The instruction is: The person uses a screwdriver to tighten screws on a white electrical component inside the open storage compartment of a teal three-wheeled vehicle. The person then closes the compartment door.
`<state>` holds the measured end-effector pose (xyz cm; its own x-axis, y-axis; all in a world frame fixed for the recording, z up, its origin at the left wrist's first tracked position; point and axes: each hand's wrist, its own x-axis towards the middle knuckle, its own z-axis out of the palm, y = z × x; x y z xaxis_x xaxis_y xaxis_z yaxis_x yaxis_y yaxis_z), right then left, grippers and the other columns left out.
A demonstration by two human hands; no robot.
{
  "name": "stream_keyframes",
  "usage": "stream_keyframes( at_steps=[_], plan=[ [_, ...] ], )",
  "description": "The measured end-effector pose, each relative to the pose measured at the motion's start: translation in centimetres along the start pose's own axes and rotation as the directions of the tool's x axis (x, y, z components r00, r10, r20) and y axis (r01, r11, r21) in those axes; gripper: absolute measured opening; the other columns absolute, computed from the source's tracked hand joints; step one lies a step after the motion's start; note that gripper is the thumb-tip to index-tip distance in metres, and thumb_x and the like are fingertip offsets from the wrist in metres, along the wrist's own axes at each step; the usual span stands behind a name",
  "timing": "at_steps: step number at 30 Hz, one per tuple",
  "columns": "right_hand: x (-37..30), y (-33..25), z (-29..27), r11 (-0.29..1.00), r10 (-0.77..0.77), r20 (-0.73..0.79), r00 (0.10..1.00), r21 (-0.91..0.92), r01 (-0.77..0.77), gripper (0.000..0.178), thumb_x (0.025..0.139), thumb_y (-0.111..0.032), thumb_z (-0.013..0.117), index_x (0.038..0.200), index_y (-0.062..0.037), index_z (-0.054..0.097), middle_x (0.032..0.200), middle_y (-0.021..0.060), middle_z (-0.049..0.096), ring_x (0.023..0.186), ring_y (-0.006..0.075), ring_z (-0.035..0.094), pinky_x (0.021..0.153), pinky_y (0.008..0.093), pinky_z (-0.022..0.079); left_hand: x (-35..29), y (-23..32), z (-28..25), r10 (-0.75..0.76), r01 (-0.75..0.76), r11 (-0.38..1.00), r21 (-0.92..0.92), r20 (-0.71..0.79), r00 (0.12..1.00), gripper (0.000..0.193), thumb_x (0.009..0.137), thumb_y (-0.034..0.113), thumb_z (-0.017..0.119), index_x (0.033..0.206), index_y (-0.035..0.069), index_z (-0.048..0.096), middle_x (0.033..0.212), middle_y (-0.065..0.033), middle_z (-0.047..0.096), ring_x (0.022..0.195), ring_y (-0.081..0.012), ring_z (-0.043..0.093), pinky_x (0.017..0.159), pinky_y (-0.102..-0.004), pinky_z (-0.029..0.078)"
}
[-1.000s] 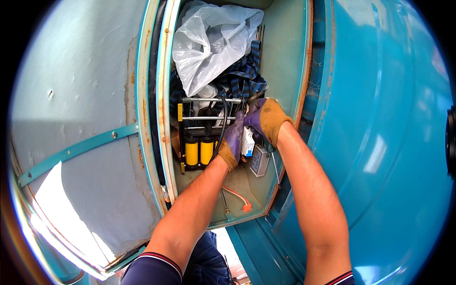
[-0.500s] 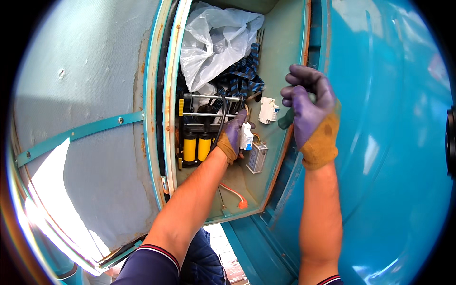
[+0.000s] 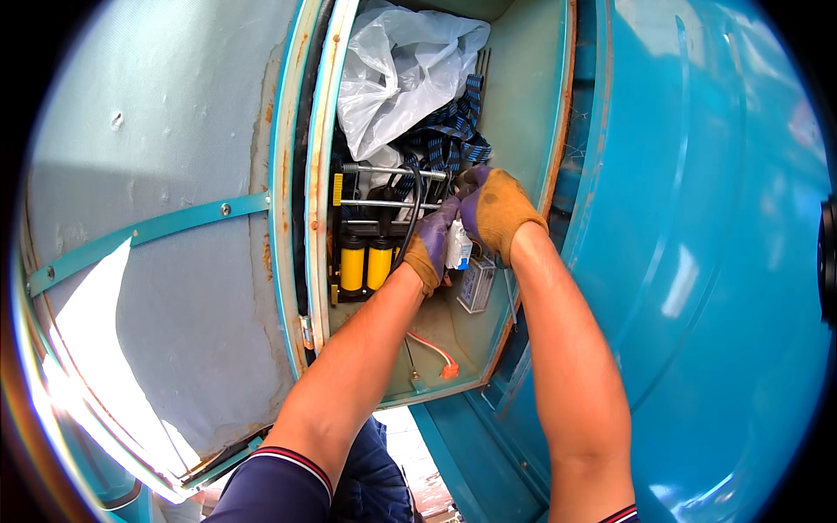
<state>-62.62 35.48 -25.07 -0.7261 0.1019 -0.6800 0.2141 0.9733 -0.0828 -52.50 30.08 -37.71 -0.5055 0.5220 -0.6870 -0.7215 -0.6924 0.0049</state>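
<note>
Purple-and-brown work gloves cover both hands, which meet inside a narrow teal metal compartment. My left hand is closed around a small white circuit breaker with a blue part. Against its fingertips, my right hand is closed too, fingers bunched above the breaker; what the fingertips pinch is hidden. A thin metal shaft of a screwdriver sticks out below the right palm, its handle covered by the glove. Just under the breaker, a silver metal box sits by the compartment wall.
A foot pump with yellow cylinders stands left of my hands. Behind it lie blue-and-black straps and a white plastic bag. An orange-tipped cable rests near the front edge. A grey-lined door panel flanks the left side.
My right hand has come left and down from the raised spot at the right, joining my left hand. It now covers the second white breaker on the wall. The screwdriver's green handle is no longer visible.
</note>
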Motion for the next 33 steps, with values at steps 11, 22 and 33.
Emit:
stream_keyframes(
  at_steps=[11, 22, 33],
  plan=[
    [-1.3, -0.2, 0.1, 0.996, -0.085, 0.071, 0.994, -0.005, 0.086, 0.039, 0.089, -0.004, 0.061, 0.126, 0.0019, 0.069, 0.115, 0.0219, 0.076, 0.108, 0.0323, 0.073, 0.095, 0.0378, 0.056, -0.3, 0.7, 0.2, -0.072, 0.093, 0.988, 0.126, -0.162, 0.984, 0.06, 0.101, 0.067, 0.053, 0.127, 0.016, 0.07, 0.109, -0.008, 0.077, 0.091, -0.0312, 0.072, 0.066, -0.0668, 0.052],
    [-2.6, 0.9, -0.2, 0.956, -0.23, 0.154, 0.961, 0.218, 0.194, 0.046, 0.084, -0.001, 0.057, 0.129, 0.0034, 0.068, 0.121, 0.0258, 0.073, 0.114, 0.038, 0.071, 0.101, 0.0407, 0.054, 3.3, -1.1, -1.9, -0.054, 0.054, 0.999, 0.002, -0.061, 0.997, 0.052, 0.105, 0.058, 0.051, 0.13, 0.015, 0.067, 0.122, -0.0056, 0.074, 0.111, -0.0279, 0.067, 0.088, -0.0566, 0.053],
    [-9.5, -2.4, -3.1, 0.688, -0.1, -0.53, 0.842, 0.575, 0.443, 0.046, 0.096, 0.003, 0.048, 0.142, 0.0037, 0.056, 0.129, 0.0182, 0.068, 0.104, 0.0203, 0.07, 0.086, 0.0326, 0.057, -0.1, 0.8, -0.3, -0.1, 0.111, 0.989, 0.094, -0.114, 0.988, 0.055, 0.093, 0.063, 0.066, 0.092, 0.008, 0.071, 0.076, -0.0059, 0.059, 0.065, -0.0223, 0.059, 0.06, -0.045, 0.049]
  ],
)
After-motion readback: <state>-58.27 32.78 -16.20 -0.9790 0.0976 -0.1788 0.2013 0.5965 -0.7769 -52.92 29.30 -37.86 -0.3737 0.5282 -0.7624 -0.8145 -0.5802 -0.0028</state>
